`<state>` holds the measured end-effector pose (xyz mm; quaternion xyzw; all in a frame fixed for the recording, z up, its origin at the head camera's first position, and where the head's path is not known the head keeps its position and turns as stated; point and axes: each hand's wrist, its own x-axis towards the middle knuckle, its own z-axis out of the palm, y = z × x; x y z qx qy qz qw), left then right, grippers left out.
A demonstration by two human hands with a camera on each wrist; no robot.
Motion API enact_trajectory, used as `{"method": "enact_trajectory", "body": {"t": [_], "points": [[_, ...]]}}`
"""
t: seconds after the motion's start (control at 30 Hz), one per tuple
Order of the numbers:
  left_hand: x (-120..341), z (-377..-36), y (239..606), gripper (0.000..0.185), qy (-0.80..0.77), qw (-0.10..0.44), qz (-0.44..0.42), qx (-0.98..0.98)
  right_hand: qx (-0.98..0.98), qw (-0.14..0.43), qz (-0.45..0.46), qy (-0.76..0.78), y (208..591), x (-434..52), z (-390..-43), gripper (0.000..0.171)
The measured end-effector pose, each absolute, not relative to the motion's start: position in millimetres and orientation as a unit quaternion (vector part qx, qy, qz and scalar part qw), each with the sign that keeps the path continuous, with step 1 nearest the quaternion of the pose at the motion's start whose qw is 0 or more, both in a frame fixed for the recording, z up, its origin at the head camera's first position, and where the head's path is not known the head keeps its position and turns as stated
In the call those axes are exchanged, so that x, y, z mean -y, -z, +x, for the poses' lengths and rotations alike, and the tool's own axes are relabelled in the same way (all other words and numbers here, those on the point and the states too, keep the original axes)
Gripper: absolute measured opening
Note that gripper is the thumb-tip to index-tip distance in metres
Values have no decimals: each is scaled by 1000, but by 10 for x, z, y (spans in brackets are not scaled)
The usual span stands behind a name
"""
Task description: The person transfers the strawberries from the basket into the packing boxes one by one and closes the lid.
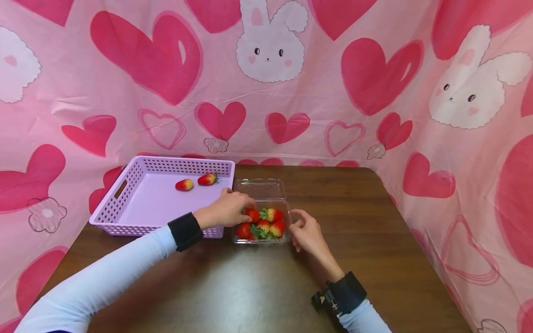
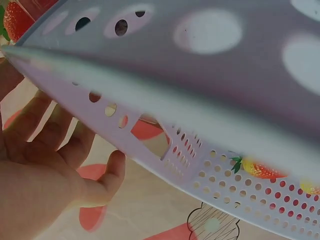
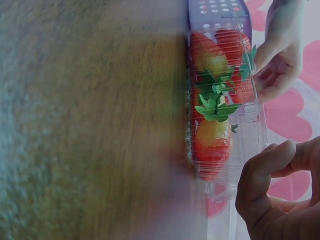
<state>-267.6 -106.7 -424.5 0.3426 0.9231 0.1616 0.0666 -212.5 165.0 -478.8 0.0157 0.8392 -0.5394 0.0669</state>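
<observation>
A clear plastic box [image 1: 261, 241] with its lid folded back stands on the table and holds several strawberries [image 1: 263, 225]. Over its left side, my left hand [image 1: 226, 207] pinches a red strawberry [image 1: 252, 213] among the others. The left wrist view shows that hand [image 2: 45, 170] beside the basket, with a strawberry [image 2: 17, 22] in the top corner. My right hand [image 1: 309, 233] grips the box's right edge with bent fingers. In the right wrist view, the right hand [image 3: 275, 190] is close against the box's wall [image 3: 250, 125], and leafy strawberries show through the plastic.
Left of the box stands a lilac perforated basket [image 1: 141, 199], its right wall close to the box. Two strawberries [image 1: 184, 185] lie inside it. The brown wooden table [image 1: 354, 208] meets a pink heart-patterned cloth [image 1: 316, 101] at the back and sides.
</observation>
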Motion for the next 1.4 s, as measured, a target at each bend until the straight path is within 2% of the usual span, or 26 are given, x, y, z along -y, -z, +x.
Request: {"method": "enact_trajectory", "body": {"t": [1.13, 1.4], "points": [[1037, -2670, 4268, 33, -191, 101, 338, -916, -840, 69, 19, 537, 4785, -1647, -2119, 47], [1070, -2695, 4238, 28, -207, 83, 344, -912, -842, 65, 20, 535, 4774, -1642, -2119, 47]]}}
